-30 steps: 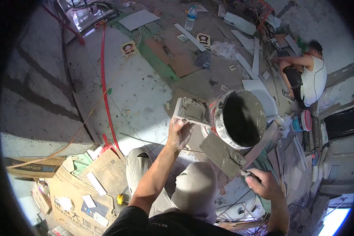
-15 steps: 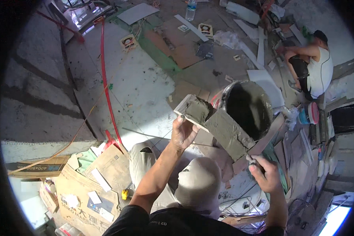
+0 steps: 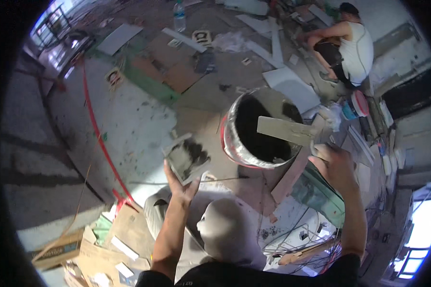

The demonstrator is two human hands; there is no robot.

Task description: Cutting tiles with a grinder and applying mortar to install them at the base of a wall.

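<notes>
Mortar-smeared tile piece (image 3: pixel 187 158) sits raised in the left hand (image 3: pixel 181 184), fingers closed around its lower edge, grey face tilted up, just left of the bucket (image 3: pixel 232 138). Right hand (image 3: pixel 334 165) is clamped on the handle of a trowel (image 3: pixel 285 130), whose flat grey blade lies across the bucket's open mouth, pointing left. Bucket stands upright on the floor (image 3: pixel 129 119), dark inside, its outer wall silvery with a red band at the rim and base. Bent knees in pale trousers (image 3: pixel 225 229) show below the tile piece, between the two forearms. Red hose (image 3: pixel 96 134) runs in a long curve over the floor to the left. Flattened cardboard (image 3: pixel 81 248) lies at lower left, near the knees. Loose boards and tile offcuts (image 3: pixel 282 86) are scattered beyond the bucket. Another person (image 3: pixel 349 48) in a white sleeveless top crouches at upper right, well apart from the bucket. Plastic bottle (image 3: pixel 179 15) stands at the top edge.
</notes>
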